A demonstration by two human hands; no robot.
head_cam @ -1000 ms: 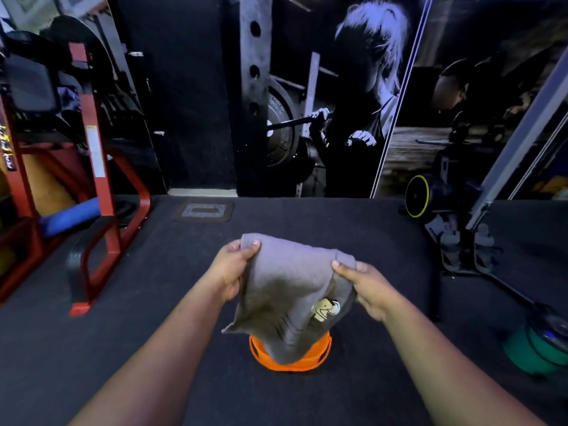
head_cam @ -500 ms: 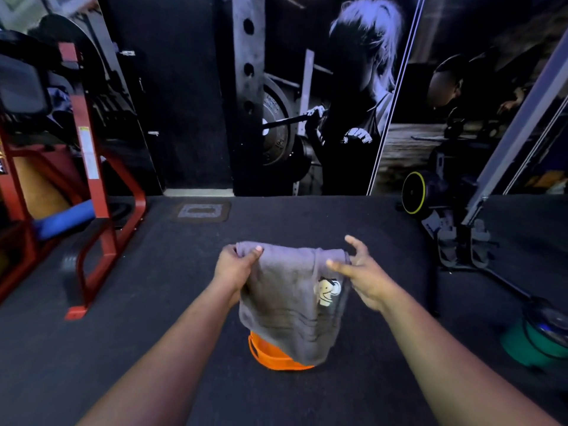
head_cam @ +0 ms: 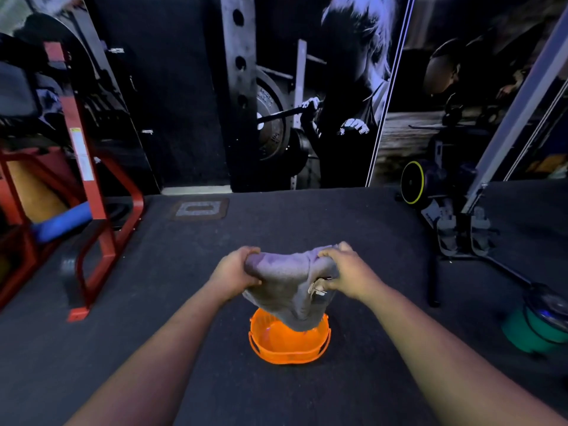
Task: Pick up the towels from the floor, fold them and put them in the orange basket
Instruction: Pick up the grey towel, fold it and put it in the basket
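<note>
While both hands hold it bunched above the orange basket (head_cam: pixel 289 345), the grey towel (head_cam: pixel 284 279) sags so that its lowest fold dips just inside the basket's far rim. The left hand (head_cam: pixel 235 273) has its grip clamped on the towel's left end, and the right hand (head_cam: pixel 345 273) has its grip clamped on the right end. The basket is round, glossy plastic with slotted walls, standing on the dark, matte floor (head_cam: pixel 184 302); the towel looks soft and napped.

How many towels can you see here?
1. The grey towel is gripped by the left hand and right hand above the basket. It may hide others inside.
</note>
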